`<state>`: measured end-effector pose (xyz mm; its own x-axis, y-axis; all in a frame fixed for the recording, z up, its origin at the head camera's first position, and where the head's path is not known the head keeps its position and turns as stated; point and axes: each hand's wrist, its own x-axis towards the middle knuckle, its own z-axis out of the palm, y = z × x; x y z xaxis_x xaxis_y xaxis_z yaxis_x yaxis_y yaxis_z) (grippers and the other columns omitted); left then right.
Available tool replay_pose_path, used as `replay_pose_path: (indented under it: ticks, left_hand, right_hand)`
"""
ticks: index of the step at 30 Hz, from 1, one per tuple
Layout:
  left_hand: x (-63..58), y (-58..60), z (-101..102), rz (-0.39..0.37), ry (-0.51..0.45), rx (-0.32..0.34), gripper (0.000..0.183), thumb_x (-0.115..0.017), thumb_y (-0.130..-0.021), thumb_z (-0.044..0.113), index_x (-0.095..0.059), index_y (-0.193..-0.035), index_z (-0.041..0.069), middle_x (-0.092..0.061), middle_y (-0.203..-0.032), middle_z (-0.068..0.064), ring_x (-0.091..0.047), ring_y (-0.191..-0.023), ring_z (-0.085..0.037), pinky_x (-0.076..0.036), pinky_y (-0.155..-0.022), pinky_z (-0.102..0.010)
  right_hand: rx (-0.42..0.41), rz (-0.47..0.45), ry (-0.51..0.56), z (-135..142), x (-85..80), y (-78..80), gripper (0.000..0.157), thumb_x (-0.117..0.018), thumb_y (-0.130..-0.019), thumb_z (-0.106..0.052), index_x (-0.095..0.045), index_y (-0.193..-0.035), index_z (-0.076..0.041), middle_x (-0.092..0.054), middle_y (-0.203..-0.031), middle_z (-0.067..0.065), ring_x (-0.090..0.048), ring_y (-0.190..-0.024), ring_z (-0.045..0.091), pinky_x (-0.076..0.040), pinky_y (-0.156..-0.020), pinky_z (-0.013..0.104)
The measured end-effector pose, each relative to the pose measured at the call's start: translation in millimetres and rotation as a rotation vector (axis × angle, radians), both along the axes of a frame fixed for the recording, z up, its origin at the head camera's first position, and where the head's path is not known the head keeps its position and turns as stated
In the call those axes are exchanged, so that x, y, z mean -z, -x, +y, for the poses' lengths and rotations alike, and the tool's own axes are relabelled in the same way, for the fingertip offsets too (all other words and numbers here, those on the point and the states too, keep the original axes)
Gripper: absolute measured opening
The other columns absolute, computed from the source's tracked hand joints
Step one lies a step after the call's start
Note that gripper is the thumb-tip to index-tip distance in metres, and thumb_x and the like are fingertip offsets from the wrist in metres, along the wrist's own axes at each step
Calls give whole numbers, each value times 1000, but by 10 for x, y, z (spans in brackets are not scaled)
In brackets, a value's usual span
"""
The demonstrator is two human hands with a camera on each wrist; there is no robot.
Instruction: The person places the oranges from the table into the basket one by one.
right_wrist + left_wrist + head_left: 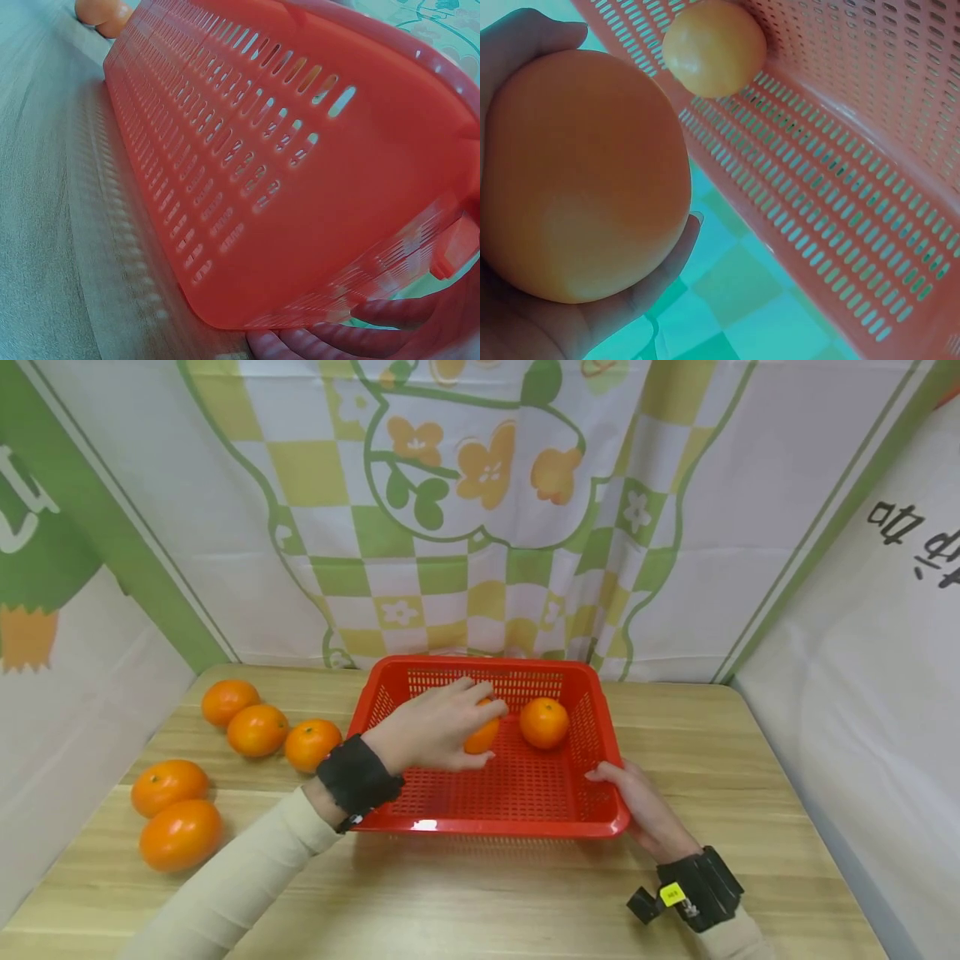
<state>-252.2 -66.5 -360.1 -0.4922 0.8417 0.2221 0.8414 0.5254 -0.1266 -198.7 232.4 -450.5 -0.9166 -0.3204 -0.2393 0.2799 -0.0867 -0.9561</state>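
Note:
My left hand grips an orange over the inside of a red plastic basket. In the left wrist view the held orange fills the palm, with thumb and fingers curved round it. A second orange lies on the basket floor toward the right; the left wrist view shows this other orange too. My right hand holds the basket's right side, thumb over the rim. The right wrist view shows the fingers reaching under the slotted red basket wall.
On the wooden table, left of the basket, lie several more oranges: a row of three with one orange in its middle, and a nearer pair including an orange. A patterned curtain hangs behind the table's back edge.

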Motion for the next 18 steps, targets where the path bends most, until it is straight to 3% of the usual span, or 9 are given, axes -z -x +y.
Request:
replay_pose_path:
  ticks: [18]
  left_hand:
    - [46,84,222,-29,55,53,56,-64,-80,45,-54,-120,9,-56,-115,-13,-52,-99,-31,-50,-86,-42]
  right_hand:
    - [-15,-4,25,7,-8,-5,52,-48,-92,-12,-30,-139,0,-40,-134,32,-48,-111,46,-48,-86,50]
